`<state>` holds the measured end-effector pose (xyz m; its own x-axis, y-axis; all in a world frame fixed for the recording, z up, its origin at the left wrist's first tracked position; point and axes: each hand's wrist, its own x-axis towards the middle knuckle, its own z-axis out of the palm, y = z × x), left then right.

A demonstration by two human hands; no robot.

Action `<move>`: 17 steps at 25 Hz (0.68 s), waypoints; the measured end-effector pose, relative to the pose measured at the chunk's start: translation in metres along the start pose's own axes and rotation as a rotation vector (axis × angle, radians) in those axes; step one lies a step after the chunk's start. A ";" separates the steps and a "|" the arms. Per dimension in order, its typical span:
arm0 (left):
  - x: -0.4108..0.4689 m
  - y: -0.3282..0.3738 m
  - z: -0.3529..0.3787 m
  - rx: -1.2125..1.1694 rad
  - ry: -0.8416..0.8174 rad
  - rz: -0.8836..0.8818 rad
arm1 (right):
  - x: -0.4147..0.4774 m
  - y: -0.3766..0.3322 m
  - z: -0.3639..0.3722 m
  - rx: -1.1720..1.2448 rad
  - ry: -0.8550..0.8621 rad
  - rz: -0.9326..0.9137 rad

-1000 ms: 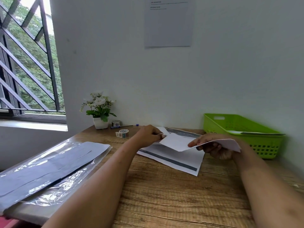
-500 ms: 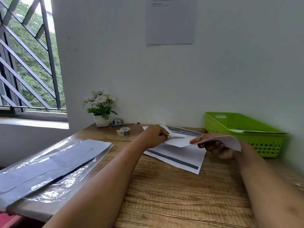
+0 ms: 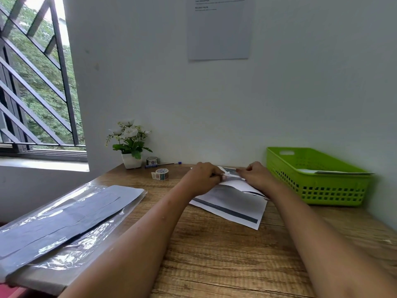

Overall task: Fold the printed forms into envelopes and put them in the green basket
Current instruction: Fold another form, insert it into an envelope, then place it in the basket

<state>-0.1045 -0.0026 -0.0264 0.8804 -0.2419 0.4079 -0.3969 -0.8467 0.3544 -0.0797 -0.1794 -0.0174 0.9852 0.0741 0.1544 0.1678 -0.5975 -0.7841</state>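
The printed form [image 3: 234, 203] is lying flat on the desk [image 3: 214, 254], a little right of centre, and its far part is being doubled over. Both hands are working on that far fold. The left hand [image 3: 202, 179] is pinching the flap with curled fingers, a narrow grip closed on paper. The right hand [image 3: 255, 176], just beside it, is curling its fingers over the same flap and holding it down. So the fold is sitting under and between the two grips, while the near half of the sheet is trailing free towards the person. I'm reading this as the folding step. The crease is wanting a firm press along its length, then more folds before it's an envelope. The green basket [image 3: 322, 190] is waiting to the right, near but apart, with some paper [image 3: 335, 172] lying in it.
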 end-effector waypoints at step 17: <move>-0.003 0.005 -0.001 -0.086 0.125 -0.015 | -0.010 -0.002 -0.022 0.203 -0.292 -0.124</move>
<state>-0.1094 -0.0058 -0.0250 0.8494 -0.1640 0.5017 -0.4095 -0.8045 0.4302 -0.0902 -0.1964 -0.0041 0.9204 0.3778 0.1006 0.2607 -0.4013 -0.8780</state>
